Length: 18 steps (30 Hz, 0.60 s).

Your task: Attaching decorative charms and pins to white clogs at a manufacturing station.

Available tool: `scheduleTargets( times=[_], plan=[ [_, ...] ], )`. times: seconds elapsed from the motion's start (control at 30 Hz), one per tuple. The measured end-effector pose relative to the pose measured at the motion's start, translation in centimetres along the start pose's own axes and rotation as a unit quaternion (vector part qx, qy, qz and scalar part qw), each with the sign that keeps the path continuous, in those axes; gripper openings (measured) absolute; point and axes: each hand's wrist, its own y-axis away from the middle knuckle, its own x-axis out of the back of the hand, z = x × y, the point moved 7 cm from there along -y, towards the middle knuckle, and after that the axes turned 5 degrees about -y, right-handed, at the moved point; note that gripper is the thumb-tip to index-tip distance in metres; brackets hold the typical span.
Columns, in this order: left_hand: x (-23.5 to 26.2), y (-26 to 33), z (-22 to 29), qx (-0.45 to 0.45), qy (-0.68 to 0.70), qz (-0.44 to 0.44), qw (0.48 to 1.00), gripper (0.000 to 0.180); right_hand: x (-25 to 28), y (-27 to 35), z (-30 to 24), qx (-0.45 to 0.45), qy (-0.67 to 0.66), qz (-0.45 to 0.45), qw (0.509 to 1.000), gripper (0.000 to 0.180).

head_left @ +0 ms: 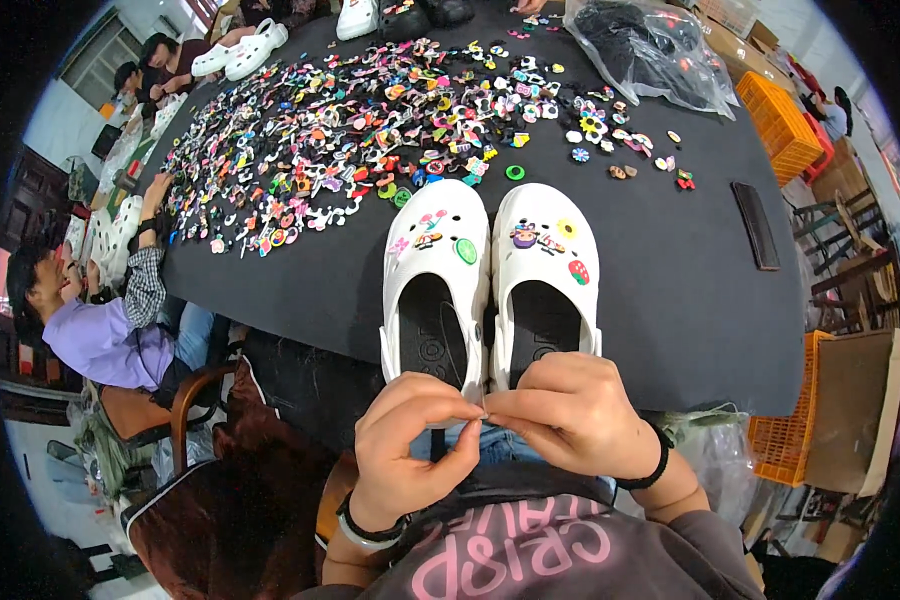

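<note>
Two white clogs [491, 215] sit side by side near me on the dark, matte counter [670, 290], their rounded toes pointing to the far side and their heels at the near edge. From my distant seat I see smooth, molded uppers with small round holes, and dark insoles with raised marks pressed into them. Glossy charms dot both toes: a ridged green lime slice [466, 251] on the left clog, a red strawberry [579, 272] and a pale yellow flower [566, 229] on the right one. My left hand [410, 450] and right hand [575, 415] meet tip to tip at the heels, each grip drawn into a narrow pinch on a small thin piece [484, 404], too tiny for me to name its material. A fine, curved strand [454, 330] shows over the left clog's opening. Farther off, to the left, I have a loose heap of flat, many-colored charms [340, 140]; far right, a crinkled clear bag [660, 55] with dark contents. A slim black oblong [755, 225] lies at the right. A co-worker in a smooth lilac top [105, 340] sits at the left.
</note>
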Motion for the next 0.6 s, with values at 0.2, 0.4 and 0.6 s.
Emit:
scheduleTargets(
  times=[0.2, 0.4, 0.6],
  plan=[
    [-0.3, 0.1, -0.3, 0.013, -0.002, -0.013, 1.0, 0.019, -0.1, 0.3, 0.2, 0.009, 0.011, -0.022, 1.0, 0.024],
    [-0.6, 0.1, -1.0, 0.034, 0.024, -0.045, 0.998, 0.017, -0.1, 0.5, 0.5, 0.009, -0.011, -0.026, 1.0, 0.027],
    [-0.8, 0.2, -1.5, 0.071, 0.067, -0.082, 0.992, 0.015, -0.1, 0.6, 0.5, 0.021, -0.018, -0.037, 0.999, 0.028]
  ],
)
